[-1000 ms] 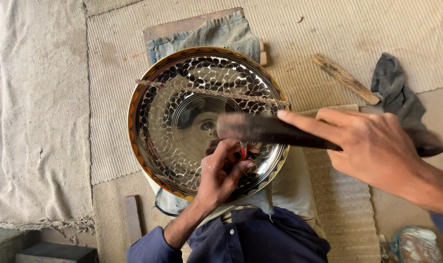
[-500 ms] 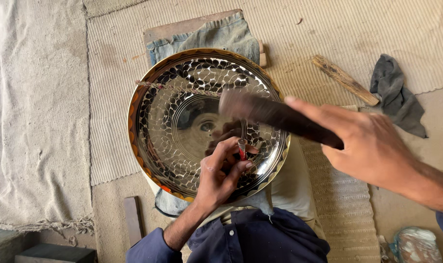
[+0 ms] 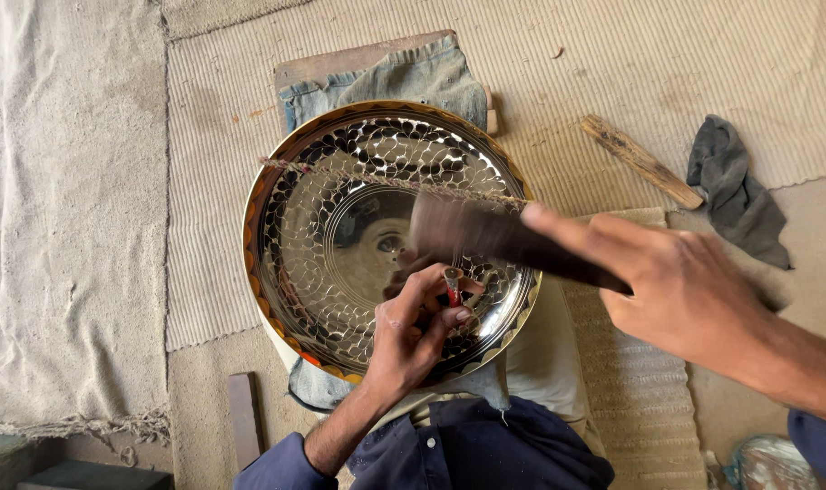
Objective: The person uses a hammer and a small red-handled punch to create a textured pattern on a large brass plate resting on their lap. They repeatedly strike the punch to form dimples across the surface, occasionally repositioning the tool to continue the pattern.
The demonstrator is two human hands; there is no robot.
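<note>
1. Lower now than half a second ago, the dark wooden mallet-like striker (image 3: 513, 243), blurred, sits just above the small red-tipped metal punch (image 3: 452, 283).
2. The right hand (image 3: 680, 295) wraps the striker's handle firmly; the left hand (image 3: 411, 331) pinches the punch upright against the round, shiny hammered-metal tray (image 3: 340, 263), which rests on a cloth-padded lap.
3. A misaimed blow could likely hit the fingers, or skid the punch across the polished, scale-patterned surface.
4. A woven ribbed mat (image 3: 612, 63) lies beneath.
</note>
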